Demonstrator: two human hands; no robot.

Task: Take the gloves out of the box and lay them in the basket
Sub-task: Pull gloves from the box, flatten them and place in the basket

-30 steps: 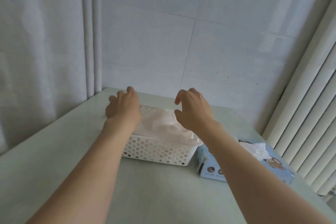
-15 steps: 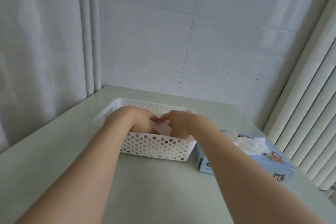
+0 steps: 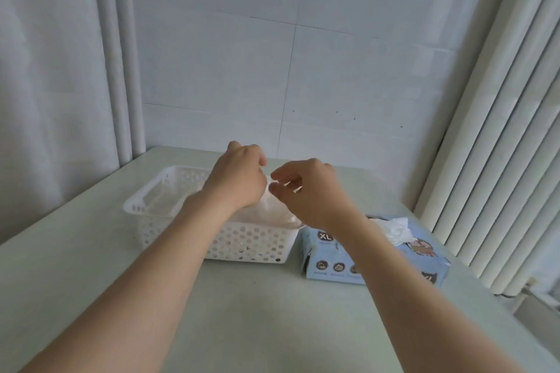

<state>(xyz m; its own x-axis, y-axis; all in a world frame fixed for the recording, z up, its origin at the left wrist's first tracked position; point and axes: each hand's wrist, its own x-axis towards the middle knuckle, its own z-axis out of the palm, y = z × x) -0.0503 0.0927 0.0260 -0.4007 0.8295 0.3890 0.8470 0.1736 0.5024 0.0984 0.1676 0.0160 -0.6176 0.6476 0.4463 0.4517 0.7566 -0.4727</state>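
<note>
Your left hand (image 3: 238, 180) and right hand (image 3: 309, 192) have come up out of the basket (image 3: 145, 201). Both pinch one thin glove (image 3: 274, 212) above it, beside the box (image 3: 330, 263).

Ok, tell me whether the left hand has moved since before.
Yes. The left hand has risen from inside the basket to above its rim, pinching a glove.

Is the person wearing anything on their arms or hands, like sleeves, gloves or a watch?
No. Both forearms are bare to the picture's edge, no sleeves. The left hand and right hand show no gloves, rings, watch or bracelet.
</note>
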